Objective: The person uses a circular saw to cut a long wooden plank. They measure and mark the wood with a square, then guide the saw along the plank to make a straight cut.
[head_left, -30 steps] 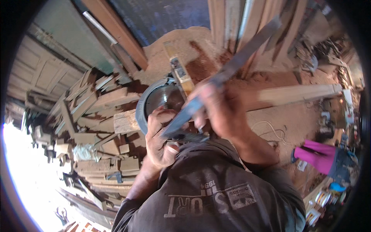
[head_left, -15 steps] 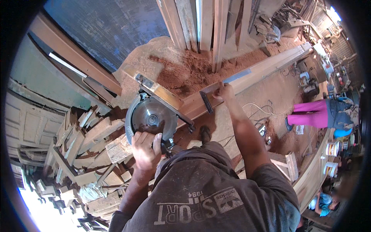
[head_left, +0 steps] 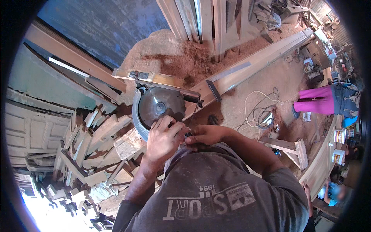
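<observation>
A circular saw (head_left: 158, 98) with exposed blade and grey guard stands upper centre of my body, a yellowish wooden strip (head_left: 170, 80) along its top edge. My left hand (head_left: 167, 138) is closed at the saw's lower side, fingers curled on it. My right hand (head_left: 203, 136) is closed beside it on something small and dark at the saw's near end, mostly hidden by my fingers. A metal square (head_left: 213, 90) with dark stock and long grey blade lies on the long wooden beam (head_left: 262, 60), right of the saw.
Scrap wood (head_left: 96, 143) piles at left. Upright boards (head_left: 205, 23) and sawdust (head_left: 193, 58) are beyond the beam. Coiled cables (head_left: 259, 108) lie on the floor at right, near a small wooden frame (head_left: 299, 152), buckets (head_left: 338, 156), a person in pink trousers (head_left: 317, 98) and another person (head_left: 330, 193).
My right hand held the metal square, let it go on the beam and has moved down to the saw beside my left hand, which has shifted slightly right.
</observation>
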Tool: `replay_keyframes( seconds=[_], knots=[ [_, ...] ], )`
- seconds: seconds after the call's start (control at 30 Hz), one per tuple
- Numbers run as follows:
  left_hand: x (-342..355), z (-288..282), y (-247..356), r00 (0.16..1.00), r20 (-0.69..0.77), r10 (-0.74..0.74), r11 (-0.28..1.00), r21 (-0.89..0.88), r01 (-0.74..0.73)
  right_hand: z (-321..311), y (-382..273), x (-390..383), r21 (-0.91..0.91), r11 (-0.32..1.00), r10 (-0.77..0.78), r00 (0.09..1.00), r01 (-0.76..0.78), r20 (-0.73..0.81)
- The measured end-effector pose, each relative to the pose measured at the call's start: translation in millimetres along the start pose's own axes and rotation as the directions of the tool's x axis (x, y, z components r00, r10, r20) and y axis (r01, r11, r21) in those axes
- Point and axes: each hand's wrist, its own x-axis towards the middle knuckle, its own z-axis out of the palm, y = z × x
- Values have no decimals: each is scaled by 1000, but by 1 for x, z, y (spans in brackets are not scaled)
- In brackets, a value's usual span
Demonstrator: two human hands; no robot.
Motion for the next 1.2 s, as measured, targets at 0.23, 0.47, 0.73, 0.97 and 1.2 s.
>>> replay_keyframes(
  seconds=[0.23, 0.47, 0.73, 0.97, 1.2],
  knots=[
    [1, 12, -5, 998, -55, -23, 999, -30, 21, 40, -26, -12, -692, 719, -302, 867, -65, -396],
    [0, 21, -7, 996, -70, -49, 999, -9, 48, 60, -44, -18, -816, 434, -220, 833, -383, -508],
    [2, 19, -7, 996, -68, -57, 998, -45, 54, 32, -23, -25, 302, 953, 120, 953, -31, -280],
    [-13, -9, -25, 997, 43, 72, 997, -1, -72, 25, -31, -40, -669, 741, -389, 844, 48, -370],
    [-14, 1, -19, 996, -82, 36, 995, 96, -28, -108, 1, 24, 443, 176, 170, 416, 879, -893]
  ],
)
